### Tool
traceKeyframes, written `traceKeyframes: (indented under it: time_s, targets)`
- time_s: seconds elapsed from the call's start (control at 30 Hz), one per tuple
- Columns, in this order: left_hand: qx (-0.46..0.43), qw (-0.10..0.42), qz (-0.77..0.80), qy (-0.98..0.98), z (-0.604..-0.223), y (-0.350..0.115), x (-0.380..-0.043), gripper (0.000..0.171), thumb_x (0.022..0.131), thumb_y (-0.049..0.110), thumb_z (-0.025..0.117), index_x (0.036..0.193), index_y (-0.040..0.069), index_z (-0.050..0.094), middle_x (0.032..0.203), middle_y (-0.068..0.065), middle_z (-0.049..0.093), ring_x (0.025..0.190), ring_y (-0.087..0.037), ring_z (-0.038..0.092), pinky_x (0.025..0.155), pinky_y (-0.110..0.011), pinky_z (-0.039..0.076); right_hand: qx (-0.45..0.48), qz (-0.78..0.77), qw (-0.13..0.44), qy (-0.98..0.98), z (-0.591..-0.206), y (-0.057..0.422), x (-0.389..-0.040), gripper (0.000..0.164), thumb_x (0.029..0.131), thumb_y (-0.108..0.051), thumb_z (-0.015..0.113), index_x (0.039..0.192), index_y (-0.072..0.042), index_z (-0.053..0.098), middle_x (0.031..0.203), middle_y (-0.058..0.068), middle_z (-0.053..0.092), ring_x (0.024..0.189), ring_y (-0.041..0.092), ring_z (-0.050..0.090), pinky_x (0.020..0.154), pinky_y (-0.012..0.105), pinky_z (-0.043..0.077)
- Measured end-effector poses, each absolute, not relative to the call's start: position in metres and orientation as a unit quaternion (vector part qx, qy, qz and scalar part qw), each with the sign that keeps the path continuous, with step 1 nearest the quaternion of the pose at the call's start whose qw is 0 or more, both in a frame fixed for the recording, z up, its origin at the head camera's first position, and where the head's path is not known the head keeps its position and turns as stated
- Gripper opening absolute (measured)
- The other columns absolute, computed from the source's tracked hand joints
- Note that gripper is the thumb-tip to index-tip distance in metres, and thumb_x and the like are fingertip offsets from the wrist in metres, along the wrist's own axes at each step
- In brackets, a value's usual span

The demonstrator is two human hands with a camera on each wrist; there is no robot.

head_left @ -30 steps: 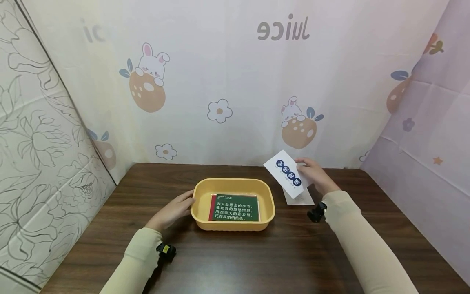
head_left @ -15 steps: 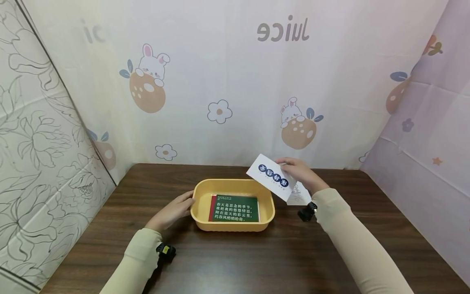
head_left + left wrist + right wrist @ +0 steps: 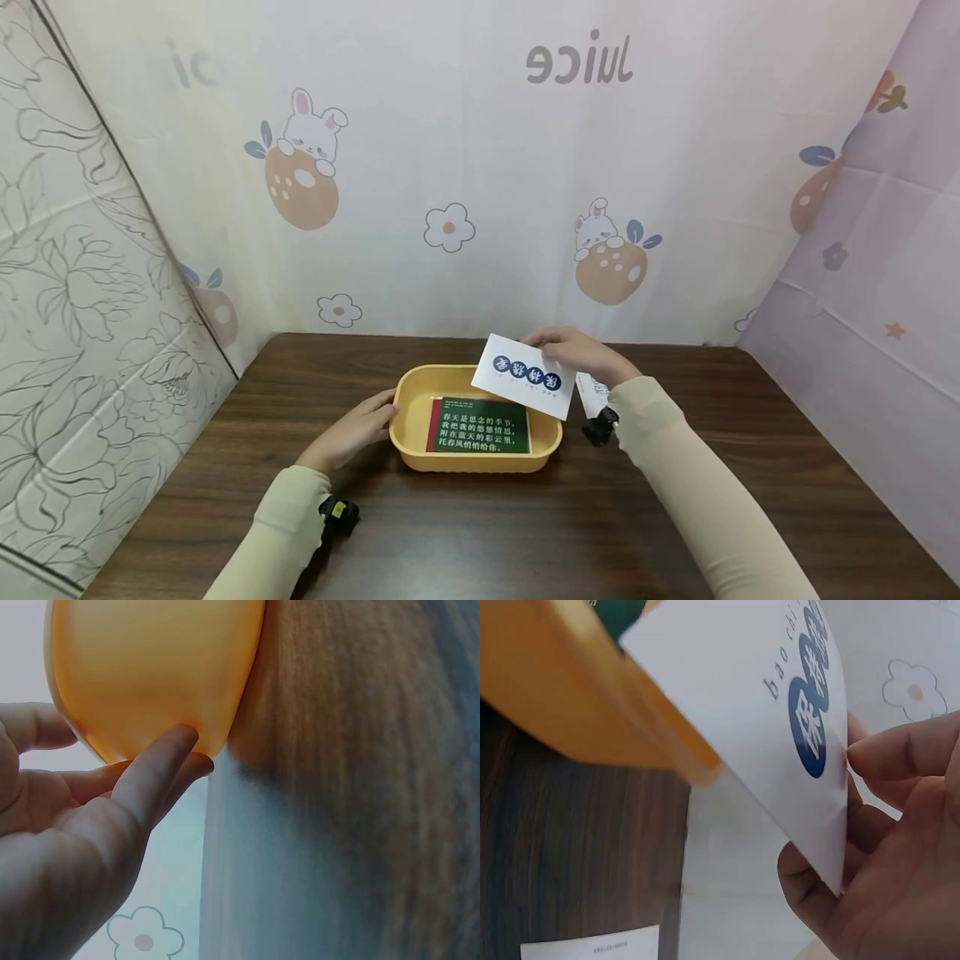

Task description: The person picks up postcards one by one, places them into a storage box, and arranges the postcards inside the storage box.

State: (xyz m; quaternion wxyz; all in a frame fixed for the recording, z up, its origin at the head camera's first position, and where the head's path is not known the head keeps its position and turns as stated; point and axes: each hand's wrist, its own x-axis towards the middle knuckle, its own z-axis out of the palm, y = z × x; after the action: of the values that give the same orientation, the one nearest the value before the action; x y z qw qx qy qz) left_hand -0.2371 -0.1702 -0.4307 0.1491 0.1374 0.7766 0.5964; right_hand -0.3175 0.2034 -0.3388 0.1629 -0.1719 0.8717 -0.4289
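Note:
In the head view, a yellow plastic basin (image 3: 471, 463) stands on the table. My left hand (image 3: 352, 430) grips its left end; in the left wrist view the fingers (image 3: 154, 776) press its outer wall and the thumb lies at the rim. Over the basin's right back corner, my right hand (image 3: 576, 350) pinches a white card (image 3: 519, 377) with blue round characters, held tilted. Up close, that card (image 3: 742, 697) is bent along its length between thumb and fingers. Inside the basin lies a green card (image 3: 483, 427) with white writing, a red edge showing at its left.
Another white card (image 3: 592, 393) with small print lies on the dark wooden table (image 3: 465, 533) right of the basin, partly hidden by my right wrist. A patterned curtain (image 3: 450, 150) hangs behind the table's back edge, with more cloth along both sides.
My right hand has carried the white card left from beside the basin to over its right part, turning it flatter. The card on the table came into view. My left hand stays put.

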Motion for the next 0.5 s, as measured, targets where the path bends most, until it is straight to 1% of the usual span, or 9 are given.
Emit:
traceKeyframes:
  time_s: [0.2, 0.23, 0.33, 0.43, 0.5]
  targets:
    - [0.14, 0.148, 0.598, 0.776, -0.432, -0.17, -0.238, 0.053, 0.109, 0.018, 0.035, 0.156, -0.004, 0.024, 0.155, -0.027, 0.032, 0.137, -0.038, 0.041, 0.107, -0.052, 0.042, -0.195, -0.407, 0.185, 0.873, -0.336, 0.189, -0.317, 0.041, 0.1, -0.01, 0.041, 0.136, -0.006, 0.061, 0.111, 0.014, 0.068, 0.085, 0.024, 0.066, 0.076, 0.033, 0.054]
    - [0.142, 0.147, 0.597, 0.776, -0.432, -0.17, -0.238, 0.053, 0.109, 0.018, 0.034, 0.156, -0.005, 0.023, 0.155, -0.028, 0.032, 0.137, -0.039, 0.041, 0.107, -0.052, 0.042, -0.199, -0.4, 0.185, 0.875, -0.336, 0.187, -0.317, 0.041, 0.1, -0.01, 0.042, 0.135, -0.006, 0.062, 0.115, 0.014, 0.066, 0.087, 0.023, 0.065, 0.079, 0.033, 0.052]
    - [0.134, 0.147, 0.599, 0.776, -0.432, -0.169, -0.237, 0.053, 0.109, 0.019, 0.035, 0.156, -0.003, 0.025, 0.156, -0.026, 0.033, 0.137, -0.038, 0.042, 0.107, -0.051, 0.042, -0.206, -0.387, 0.191, 0.878, -0.336, 0.181, -0.317, 0.041, 0.098, -0.01, 0.044, 0.133, -0.009, 0.065, 0.118, 0.013, 0.065, 0.093, 0.023, 0.063, 0.083, 0.033, 0.05]
    - [0.128, 0.145, 0.599, 0.777, -0.431, -0.169, -0.237, 0.052, 0.109, 0.019, 0.036, 0.156, -0.002, 0.026, 0.156, -0.024, 0.033, 0.137, -0.037, 0.042, 0.107, -0.051, 0.042, -0.218, -0.379, 0.204, 0.876, -0.335, 0.175, -0.317, 0.041, 0.097, -0.01, 0.045, 0.132, -0.011, 0.066, 0.117, 0.01, 0.066, 0.096, 0.023, 0.062, 0.085, 0.034, 0.051]
    - [0.124, 0.144, 0.6, 0.777, -0.431, -0.169, -0.237, 0.052, 0.109, 0.019, 0.036, 0.156, -0.002, 0.026, 0.156, -0.024, 0.033, 0.137, -0.036, 0.042, 0.107, -0.051, 0.042, -0.226, -0.376, 0.217, 0.872, -0.335, 0.171, -0.317, 0.041, 0.096, -0.009, 0.046, 0.131, -0.011, 0.066, 0.112, 0.01, 0.067, 0.093, 0.023, 0.063, 0.084, 0.035, 0.052]
